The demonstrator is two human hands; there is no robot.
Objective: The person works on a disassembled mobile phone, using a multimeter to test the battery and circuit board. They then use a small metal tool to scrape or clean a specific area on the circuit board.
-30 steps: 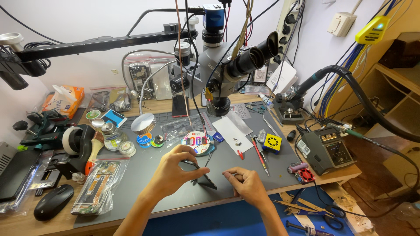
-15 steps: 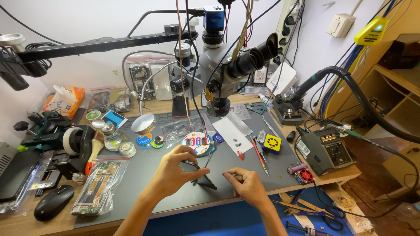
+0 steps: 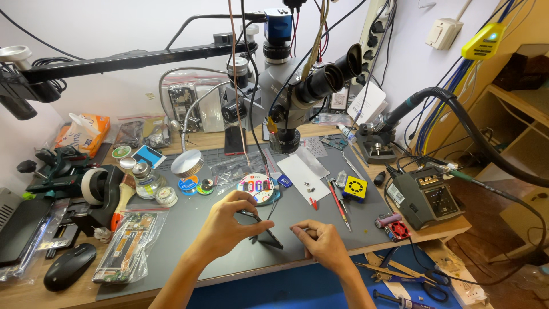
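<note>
My left hand [image 3: 229, 228] holds a small dark flat phone-like device [image 3: 264, 232] tilted up on its edge above the grey work mat [image 3: 229, 260], thumb and fingers pinching its upper end. My right hand [image 3: 323, 244] rests on the mat just right of the device, fingers curled with the tips pinched together near its lower edge; what it pinches is too small to see. A round multicoloured disc [image 3: 259, 187] lies just beyond my left hand.
A stereo microscope [image 3: 297, 91] on a boom stands at the back. A soldering station [image 3: 426, 197] sits at right, a yellow box [image 3: 355, 188] and red-handled tools [image 3: 336, 201] nearby. A computer mouse [image 3: 68, 266], a tape roll [image 3: 94, 186] and small jars [image 3: 147, 180] crowd the left.
</note>
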